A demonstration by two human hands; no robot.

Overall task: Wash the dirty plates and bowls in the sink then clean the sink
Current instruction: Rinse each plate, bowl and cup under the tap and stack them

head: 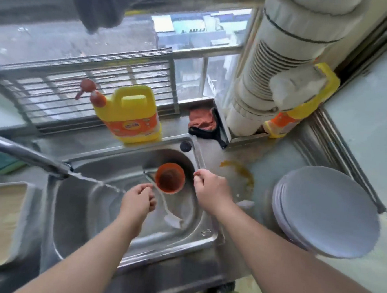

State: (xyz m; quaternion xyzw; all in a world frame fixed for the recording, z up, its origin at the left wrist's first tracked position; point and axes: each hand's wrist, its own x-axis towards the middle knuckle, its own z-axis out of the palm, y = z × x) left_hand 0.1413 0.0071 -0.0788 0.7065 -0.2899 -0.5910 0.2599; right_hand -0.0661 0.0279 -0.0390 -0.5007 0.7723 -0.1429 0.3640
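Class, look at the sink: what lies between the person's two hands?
The head view shows an orange bowl in the sink, between the left hand and right hand.

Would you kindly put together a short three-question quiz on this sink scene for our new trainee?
1. True or false: water is running from the tap.
2. Where is the stack of plates? A) in the sink B) on the counter right of the sink C) on the wire rack
3. Fill in: the orange cup sits inside the ____.

Key: 1 true; 2 B; 3 sink.
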